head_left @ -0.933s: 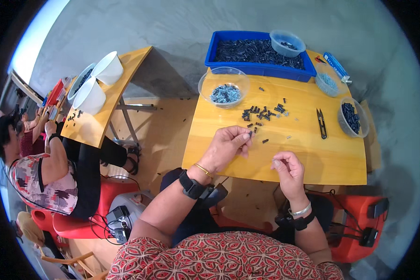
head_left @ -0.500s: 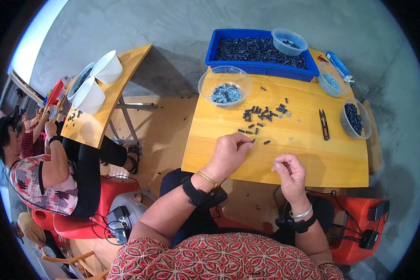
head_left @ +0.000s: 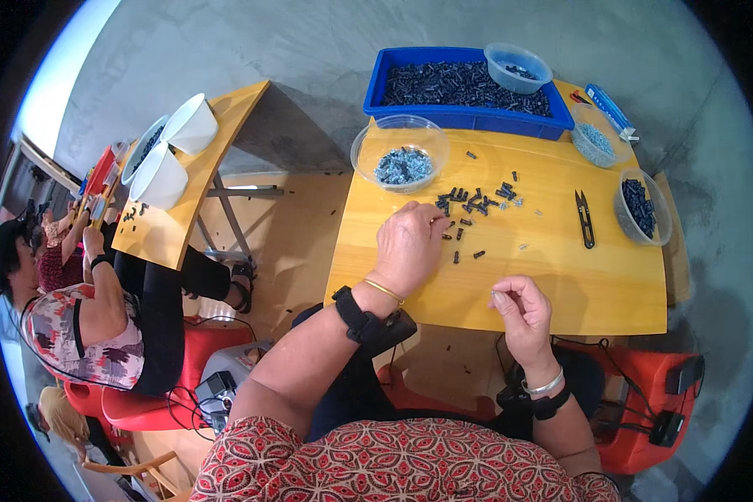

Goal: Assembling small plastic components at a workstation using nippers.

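My left hand (head_left: pixel 408 243) hovers over the table just left of the loose small black plastic pieces (head_left: pixel 477 201). Its thumb and fingertips are pinched together beside the nearest of them; what they hold, if anything, is hidden. My right hand (head_left: pixel 525 316) is at the table's near edge, thumb and forefinger pinching a tiny pale, shiny piece (head_left: pixel 494 293). Between the hands, one black piece (head_left: pixel 456 258) and another (head_left: pixel 479 253) lie on the wood. A few small clear or silvery bits (head_left: pixel 523 246) are scattered near the pile.
A blue tray (head_left: pixel 468 122) of black pieces stands at the back. Round tubs hold mixed (head_left: pixel 360 159), pale (head_left: pixel 615 138) and black pieces (head_left: pixel 664 222). Black thread snips (head_left: pixel 586 219) lie to the right. At left, a person (head_left: pixel 84 326) sits by another table (head_left: pixel 226 138).
My left hand has moved away from me toward the pile; the black piece that was at its fingertips now lies on the table. My right hand has hardly moved.
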`<state>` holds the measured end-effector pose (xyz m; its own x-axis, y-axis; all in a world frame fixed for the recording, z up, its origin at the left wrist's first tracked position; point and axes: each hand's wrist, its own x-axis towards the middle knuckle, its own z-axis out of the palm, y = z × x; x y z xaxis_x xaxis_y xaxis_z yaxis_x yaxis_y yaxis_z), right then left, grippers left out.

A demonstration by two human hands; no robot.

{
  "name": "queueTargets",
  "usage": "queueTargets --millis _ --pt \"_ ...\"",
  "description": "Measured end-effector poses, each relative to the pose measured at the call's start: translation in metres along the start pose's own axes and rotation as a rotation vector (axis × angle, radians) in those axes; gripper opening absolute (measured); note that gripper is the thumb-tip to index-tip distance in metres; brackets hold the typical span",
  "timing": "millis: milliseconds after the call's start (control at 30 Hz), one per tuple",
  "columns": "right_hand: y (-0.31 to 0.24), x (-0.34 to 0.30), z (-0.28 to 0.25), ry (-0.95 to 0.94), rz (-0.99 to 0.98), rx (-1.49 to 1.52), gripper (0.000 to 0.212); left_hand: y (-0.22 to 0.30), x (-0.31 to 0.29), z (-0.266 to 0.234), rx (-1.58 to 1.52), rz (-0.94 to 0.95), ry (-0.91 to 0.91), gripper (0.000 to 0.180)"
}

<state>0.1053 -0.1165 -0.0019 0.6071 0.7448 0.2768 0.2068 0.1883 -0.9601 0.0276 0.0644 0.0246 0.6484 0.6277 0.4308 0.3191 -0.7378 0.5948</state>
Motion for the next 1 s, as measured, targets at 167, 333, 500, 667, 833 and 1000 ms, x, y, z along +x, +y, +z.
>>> queueTargets --millis 167,333,500,667,833,1000 --pt "-0.002 0.001 0.001 -0.007 -0.008 -0.006 0.005 -0.008 0.007 -0.001 0.085 -0.018 -0.046 0.010" --pt "-0.004 0.000 -0.004 0.016 -0.017 0.020 0.005 -0.010 0.009 -0.001 -0.031 -0.032 -0.217 0.010" --pt "0.000 0.002 -0.012 0.037 0.182 0.311 0.005 0.002 0.016 0.001 -0.180 -0.010 -0.270 0.010" --pt "0.005 0.001 -0.015 0.107 0.148 0.437 0.007 0.030 0.034 0.000 -0.196 0.149 -0.272 0.010" --pt "0.004 0.000 -0.014 0.101 0.160 0.417 0.008 0.044 0.061 0.019 0.073 0.159 -0.280 0.011" --pt "0.001 -0.001 -0.015 0.073 0.168 0.343 0.008 0.046 0.074 0.042 0.225 0.095 -0.380 0.014"
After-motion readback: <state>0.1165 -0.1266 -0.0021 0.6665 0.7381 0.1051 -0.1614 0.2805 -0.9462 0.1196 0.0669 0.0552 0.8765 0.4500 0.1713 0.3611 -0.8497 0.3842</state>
